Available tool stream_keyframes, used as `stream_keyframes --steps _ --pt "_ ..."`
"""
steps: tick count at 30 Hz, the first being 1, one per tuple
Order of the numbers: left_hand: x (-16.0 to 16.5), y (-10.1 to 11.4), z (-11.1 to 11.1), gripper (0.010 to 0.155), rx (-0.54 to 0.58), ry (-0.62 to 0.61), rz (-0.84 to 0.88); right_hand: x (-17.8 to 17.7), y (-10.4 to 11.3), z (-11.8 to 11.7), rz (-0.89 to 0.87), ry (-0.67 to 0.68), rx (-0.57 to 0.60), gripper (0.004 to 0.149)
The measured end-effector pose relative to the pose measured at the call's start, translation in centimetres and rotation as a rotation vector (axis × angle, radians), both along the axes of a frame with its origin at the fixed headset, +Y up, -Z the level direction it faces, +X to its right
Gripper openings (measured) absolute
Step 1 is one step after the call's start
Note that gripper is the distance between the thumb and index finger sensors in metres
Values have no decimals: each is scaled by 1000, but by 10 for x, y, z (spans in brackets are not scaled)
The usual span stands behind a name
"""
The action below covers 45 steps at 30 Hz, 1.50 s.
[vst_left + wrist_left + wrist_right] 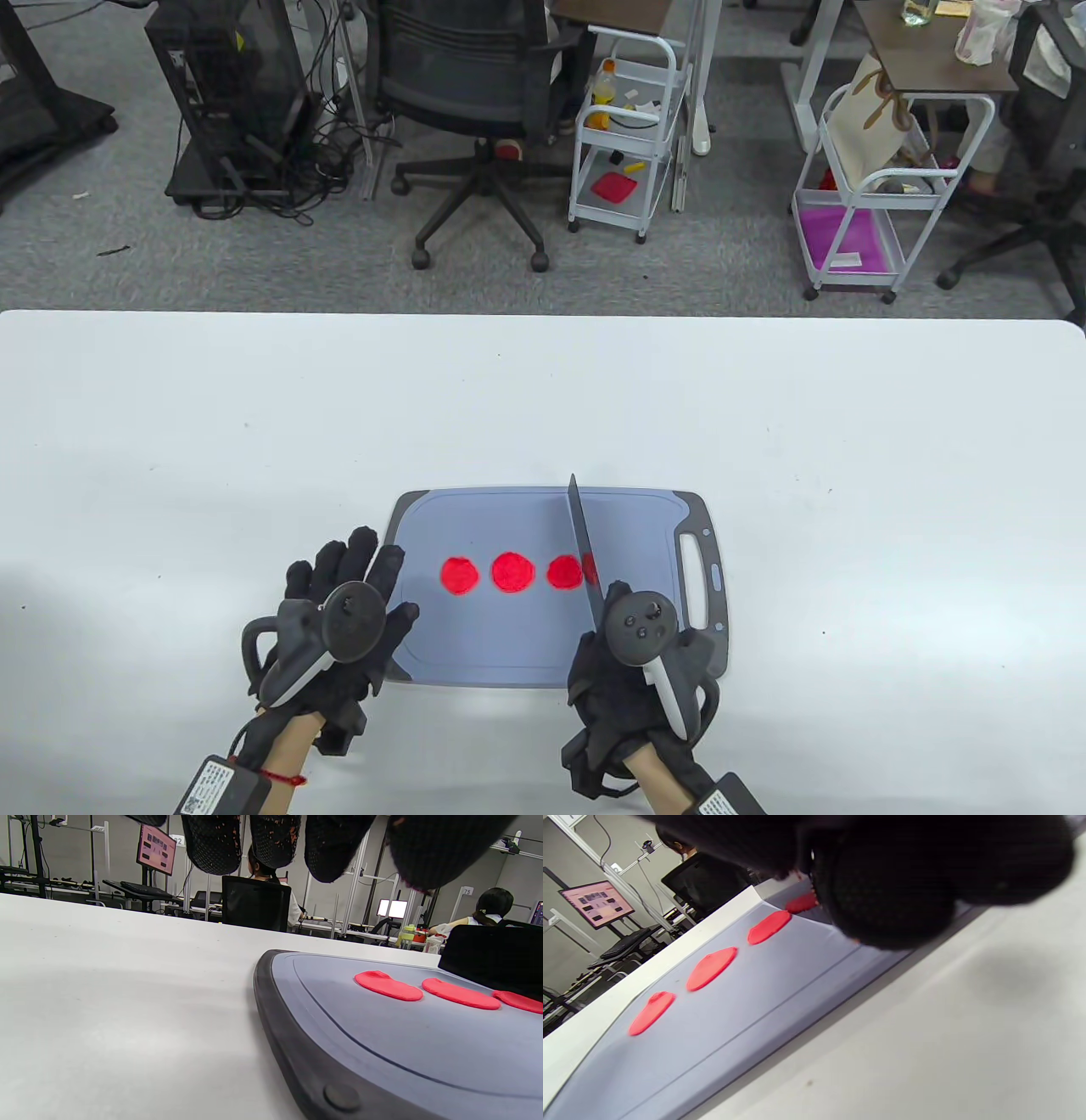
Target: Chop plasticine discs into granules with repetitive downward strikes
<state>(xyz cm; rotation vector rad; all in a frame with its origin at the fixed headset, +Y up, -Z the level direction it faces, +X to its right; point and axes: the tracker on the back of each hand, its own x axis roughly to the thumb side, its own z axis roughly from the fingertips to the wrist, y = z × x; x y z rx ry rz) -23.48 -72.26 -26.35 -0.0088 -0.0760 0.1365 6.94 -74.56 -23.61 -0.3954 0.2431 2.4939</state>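
So there's a grey cutting board (509,645) on the white table (170,424) with red plasticine discs (512,571) in a row across its middle, three in plain sight and a fourth mostly hidden behind the knife (583,543). The right hand (632,679) grips the knife handle, fingers curled around it, blade edge-down over that rightmost disc. The left hand (339,628) lies at the board's left edge, fingers stretched out flat and holding nothing.
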Motion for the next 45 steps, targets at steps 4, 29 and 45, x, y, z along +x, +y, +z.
stream_keyframes --steps 4,29,45 --pt "2 -1 0 71 -5 -4 -4 -5 1 0 14 15 23 70" --pt "-17 1 -1 71 -23 37 42 -103 -3 14 -179 134 -95 71" --pt "-16 0 -1 72 -30 29 35 -17 46 -14 21 42 130 57"
